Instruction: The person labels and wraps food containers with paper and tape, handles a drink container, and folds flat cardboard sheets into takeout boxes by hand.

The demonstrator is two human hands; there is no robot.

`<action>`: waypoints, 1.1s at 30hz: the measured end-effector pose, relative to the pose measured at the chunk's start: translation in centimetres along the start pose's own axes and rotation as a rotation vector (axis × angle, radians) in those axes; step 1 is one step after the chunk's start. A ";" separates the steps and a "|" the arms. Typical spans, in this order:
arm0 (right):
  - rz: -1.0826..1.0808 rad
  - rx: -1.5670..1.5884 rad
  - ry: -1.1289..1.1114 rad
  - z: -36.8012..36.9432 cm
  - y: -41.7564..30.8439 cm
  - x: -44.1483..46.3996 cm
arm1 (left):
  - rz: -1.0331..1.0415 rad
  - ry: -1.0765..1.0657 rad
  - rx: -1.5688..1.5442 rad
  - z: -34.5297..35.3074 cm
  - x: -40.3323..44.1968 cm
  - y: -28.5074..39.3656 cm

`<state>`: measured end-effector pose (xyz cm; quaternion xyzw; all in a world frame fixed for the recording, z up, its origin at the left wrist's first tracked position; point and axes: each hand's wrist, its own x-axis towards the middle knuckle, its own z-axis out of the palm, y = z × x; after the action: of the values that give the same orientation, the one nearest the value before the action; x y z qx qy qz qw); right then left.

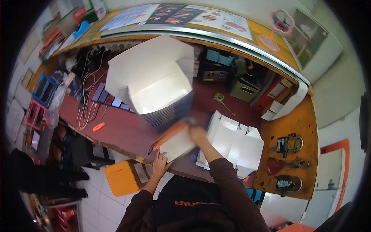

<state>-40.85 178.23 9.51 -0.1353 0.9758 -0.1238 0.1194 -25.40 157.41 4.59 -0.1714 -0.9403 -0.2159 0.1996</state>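
A cardboard box [174,144], white inside with orange and dark outer sides, lies at the table's near edge and is partly folded up. My left hand [159,164] grips its near left corner. At the box's right end is my right hand [198,135], smeared by motion, so its fingers do not show clearly. Just beyond stands a tall nested stack of open boxes [164,110], white inside and dark outside, with raised lids. To the right, a pile of flat white box blanks [234,145] lies beside my right forearm.
An orange cutter [99,127], white cables [85,110] and a tape measure [219,97] lie on the dark red table [127,133]. Padlocks [289,145] rest on the wooden ledge at right. A yellow stool [121,178] stands below. A raised counter [255,29] runs along the back.
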 end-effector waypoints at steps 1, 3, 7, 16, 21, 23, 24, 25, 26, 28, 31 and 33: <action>-0.017 0.027 -0.016 0.2 0.3 0.2 | 0.032 -0.006 -0.001 0.1 0.1 0.1; 0.053 0.060 -0.062 0.4 0.3 1.0 | -0.032 -0.046 -0.101 0.1 -0.2 0.3; 0.143 0.034 -0.137 -1.3 -0.8 1.0 | -0.069 -0.071 -0.138 -0.8 0.4 1.0; 0.250 0.696 0.665 -4.8 3.8 -9.0 | 0.466 -0.429 -0.262 1.5 7.0 12.8; 0.416 1.078 0.771 -3.0 6.9 -18.2 | 0.641 -0.645 -0.070 8.9 11.1 19.1; 0.377 1.198 0.720 -2.7 7.5 -21.7 | 0.655 -0.628 -0.132 9.9 11.8 19.3; 0.385 1.189 0.732 -3.1 7.5 -23.5 | 0.599 -0.771 -0.187 10.1 12.1 19.2; 0.368 1.325 0.556 -3.6 7.2 -25.2 | 0.540 -0.921 -0.234 9.9 12.5 18.9; 0.346 1.458 0.375 -3.6 6.8 -26.3 | 0.611 -0.822 -0.270 9.6 12.8 18.3; 0.345 1.404 0.199 -2.9 6.3 -26.7 | 0.515 -0.975 -0.338 10.2 14.4 18.0; 0.300 1.072 0.161 1.9 5.2 -25.2 | 0.433 -0.948 -0.533 10.2 14.7 17.1; 0.268 0.802 0.294 3.6 4.3 -24.2 | 0.360 -0.593 -0.582 6.8 15.6 17.3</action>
<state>-18.30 188.57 9.75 0.0683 0.8661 -0.4938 0.0376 -33.78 179.00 11.82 -0.4356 -0.8122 -0.3748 -0.1004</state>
